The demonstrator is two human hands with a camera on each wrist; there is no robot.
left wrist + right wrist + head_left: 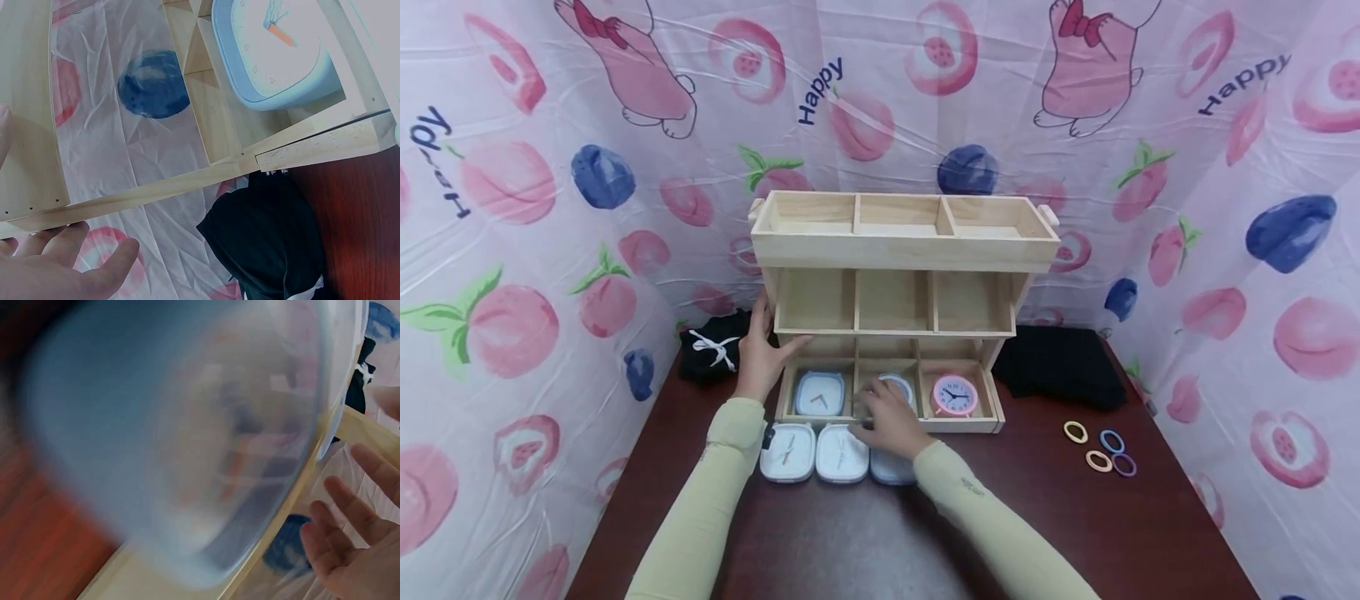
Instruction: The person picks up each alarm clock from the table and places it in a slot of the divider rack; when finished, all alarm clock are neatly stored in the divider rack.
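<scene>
My left hand (762,354) rests against the left side of the wooden tiered organizer (902,252), thumb reaching across the front. In the left wrist view, its straight fingers (69,240) lie along a wooden edge. Over the middle bottom compartment is my right hand (891,417), partly covering a round blue clock (897,385); the right wrist view shows its fingers spread, holding nothing. A blue square clock (820,393) sits in the left compartment, a pink alarm clock (955,395) in the right. Before them stand two white clocks (787,452) and a blue-edged clock (891,469) partly under the right wrist.
Black cloth with white string (709,346) lies left of the organizer, and folded black cloth (1060,362) lies to its right. Several coloured rings (1099,461) are on the dark red table (820,550). A fruit-patterned curtain (880,158) surrounds the table.
</scene>
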